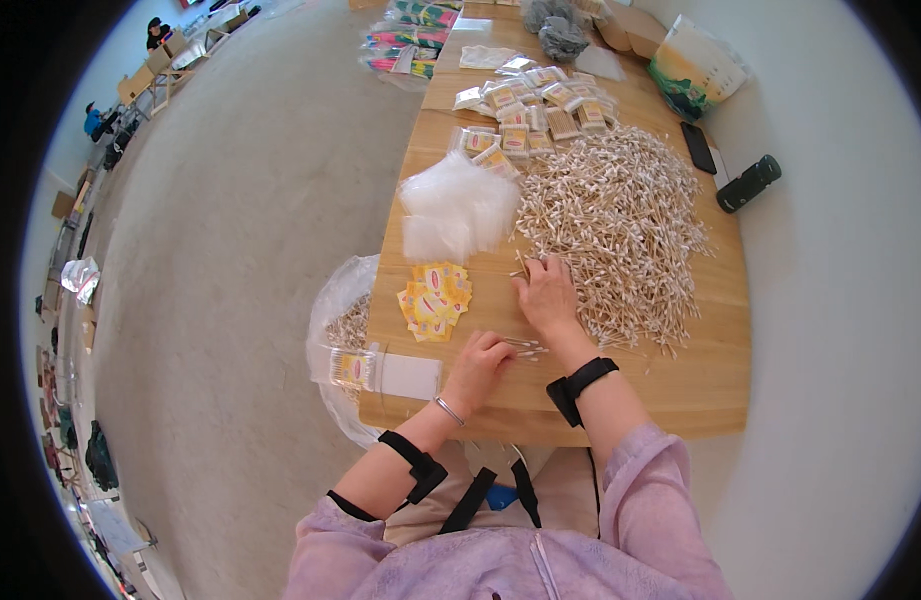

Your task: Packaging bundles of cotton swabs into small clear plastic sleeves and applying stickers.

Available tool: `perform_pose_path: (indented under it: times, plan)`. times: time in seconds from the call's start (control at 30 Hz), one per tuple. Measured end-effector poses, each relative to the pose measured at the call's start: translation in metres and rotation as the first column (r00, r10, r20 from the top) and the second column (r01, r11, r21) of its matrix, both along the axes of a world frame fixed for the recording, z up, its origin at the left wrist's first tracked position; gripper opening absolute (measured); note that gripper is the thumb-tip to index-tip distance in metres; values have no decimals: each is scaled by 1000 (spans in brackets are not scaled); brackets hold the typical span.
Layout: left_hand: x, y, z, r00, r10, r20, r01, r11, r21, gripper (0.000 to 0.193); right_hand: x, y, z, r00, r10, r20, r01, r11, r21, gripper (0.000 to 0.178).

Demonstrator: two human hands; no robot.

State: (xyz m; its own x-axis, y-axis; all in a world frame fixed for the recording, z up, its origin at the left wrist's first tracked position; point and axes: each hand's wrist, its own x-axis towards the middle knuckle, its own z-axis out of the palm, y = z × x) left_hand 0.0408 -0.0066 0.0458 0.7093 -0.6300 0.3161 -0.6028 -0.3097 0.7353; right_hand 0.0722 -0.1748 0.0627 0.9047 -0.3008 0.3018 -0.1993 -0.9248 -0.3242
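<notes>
A big loose heap of white-tipped cotton swabs [620, 220] covers the right part of the wooden table. At its near left edge my right hand [548, 298] has its fingers curled together on some swabs; what lies under the fingertips is partly hidden. Closer to me, my left hand [477, 370] is closed on a few cotton swabs [525, 347], their white tips pointing right from the fingers. Yellow printed cards [435, 302] lie in a loose pile beyond my left hand. Clear plastic bags [458, 208] are stacked farther back.
Packed swab bags [530, 110] are heaped at the back. A white box [410, 377] and a filled swab packet [352, 369] sit at the left edge, above a plastic sack [325, 325]. A phone [697, 148] and a black bottle [748, 184] lie by the wall.
</notes>
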Motion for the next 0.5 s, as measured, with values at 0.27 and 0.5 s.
perform_pose_path:
  times: [0.27,0.5]
  plan:
    - [8,4,3,978,128,-167,-144,986,-89,24,-45,-4,-20,956,293,8,-293,956,24,13]
    - [32,-11,19,994,101,34,-99,994,-47,35,-77,-2,5,987,158,19,-154,915,372,15]
